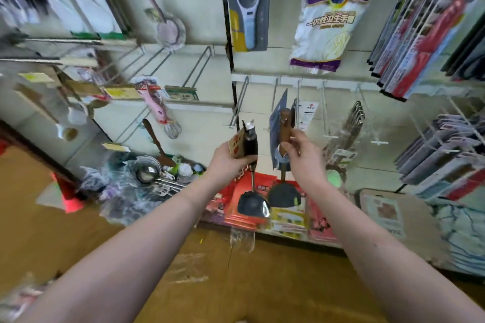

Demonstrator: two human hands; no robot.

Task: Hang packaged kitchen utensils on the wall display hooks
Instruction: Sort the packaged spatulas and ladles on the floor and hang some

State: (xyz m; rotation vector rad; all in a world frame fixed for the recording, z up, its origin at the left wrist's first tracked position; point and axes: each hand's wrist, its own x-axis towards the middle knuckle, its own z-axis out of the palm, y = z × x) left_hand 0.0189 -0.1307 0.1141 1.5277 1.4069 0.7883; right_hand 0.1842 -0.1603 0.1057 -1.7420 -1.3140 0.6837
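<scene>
Head view: left hand (pixel 231 158) clamps the black-handled ladle (pixel 251 139) just below a bare wall hook (pixel 238 102). Right hand (pixel 301 152) pinches the wooden-handled spatula (pixel 285 126) alongside. Danger: dangling heads could clash, or the ladle's loop misses the hook tip.

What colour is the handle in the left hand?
The handle is black with a silver top; the head view shows it.
</scene>
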